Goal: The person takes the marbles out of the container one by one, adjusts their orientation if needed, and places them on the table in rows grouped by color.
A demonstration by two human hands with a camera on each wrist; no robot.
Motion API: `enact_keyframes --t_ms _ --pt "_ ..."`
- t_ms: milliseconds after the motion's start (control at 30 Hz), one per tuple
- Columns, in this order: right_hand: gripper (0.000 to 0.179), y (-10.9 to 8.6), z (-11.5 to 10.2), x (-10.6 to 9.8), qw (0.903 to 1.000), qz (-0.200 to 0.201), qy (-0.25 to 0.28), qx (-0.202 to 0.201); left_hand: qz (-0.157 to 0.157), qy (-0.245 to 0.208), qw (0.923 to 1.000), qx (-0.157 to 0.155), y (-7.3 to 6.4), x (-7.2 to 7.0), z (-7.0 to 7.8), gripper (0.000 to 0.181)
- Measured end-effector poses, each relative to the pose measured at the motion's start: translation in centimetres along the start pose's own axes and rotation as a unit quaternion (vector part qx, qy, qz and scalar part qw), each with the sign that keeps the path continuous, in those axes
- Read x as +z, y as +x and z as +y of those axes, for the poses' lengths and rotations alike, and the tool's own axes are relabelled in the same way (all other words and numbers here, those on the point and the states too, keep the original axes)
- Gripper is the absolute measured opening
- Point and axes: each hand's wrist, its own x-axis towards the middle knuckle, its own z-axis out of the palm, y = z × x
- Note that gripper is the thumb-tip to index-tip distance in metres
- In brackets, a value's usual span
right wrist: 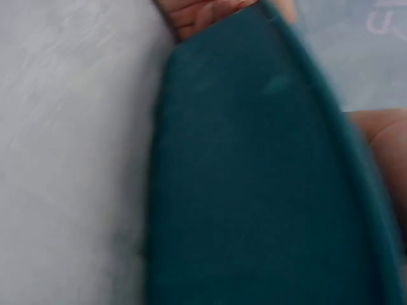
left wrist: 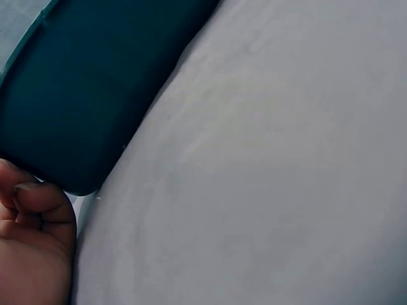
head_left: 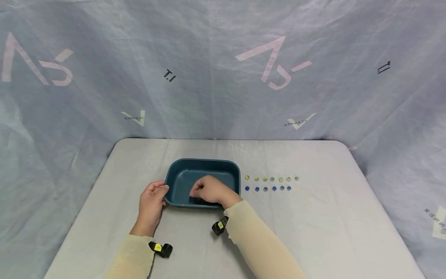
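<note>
A dark teal rectangular basin (head_left: 181, 182) sits on the table, a little left of centre. At its left end my left hand (head_left: 151, 201) grips the rim, thumb at the edge and fingers along the outside; the left wrist view shows the curled left fingers (left wrist: 44, 203) against the basin's corner. My right hand (head_left: 210, 190) reaches over the near rim into the basin, fingers bent downward near the floor. Small dark reddish bits (head_left: 201, 200) show beneath it. I cannot tell whether its fingertips pinch one. In the right wrist view the basin wall (right wrist: 248, 165) covers the fingertips.
Right of the basin lie two rows of small round glassy pieces: yellow-green ones (head_left: 265, 179) behind, blue ones (head_left: 265, 189) in front. A pale cloth covers the table (head_left: 331, 217). A grey printed curtain (head_left: 209, 69) hangs behind and at both sides.
</note>
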Motion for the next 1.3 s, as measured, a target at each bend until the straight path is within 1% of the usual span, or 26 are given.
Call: enact_keyframes --t_ms 100,233,367,500,633,800,1033,1300 --pt "0.014 -1.0 -0.6 -0.6 0.9993 0.026 0.025 -0.008 -0.004 0.001 1.0 0.003 0.0 0.1 0.0 0.022" --pt "0.013 -2.7 -1.0 -1.5 0.997 0.052 0.035 -0.044 -0.001 0.007 1.0 0.004 -0.1 0.2 0.1 0.021" --pt "0.012 -4.3 -0.7 -2.3 0.992 0.085 0.053 -0.077 -0.002 0.008 1.0 0.001 -0.1 0.2 0.1 0.022" --pt "0.014 -5.9 -0.1 -3.1 0.986 0.12 0.074 -0.09 -0.001 0.009 1.0 -0.002 -0.2 0.2 0.1 0.023" --pt "0.014 -7.4 0.7 -3.9 0.978 0.161 0.097 -0.091 0.003 0.004 1.0 -0.004 -0.2 0.2 0.1 0.025" --pt "0.015 -9.2 1.9 -5.1 0.9655 0.21 0.125 -0.09 0.003 0.002 1.0 -0.004 -0.1 0.1 0.1 0.024" --pt "0.017 -11.4 4.2 -6.9 0.9455 0.275 0.162 -0.063 0.009 -0.001 1.0 0.0 -0.1 0.0 -0.1 0.023" --pt "0.019 -14.0 7.7 -9.4 0.936 0.324 0.135 -0.032 0.006 -0.004 1.0 0.004 0.0 0.1 -0.2 0.021"
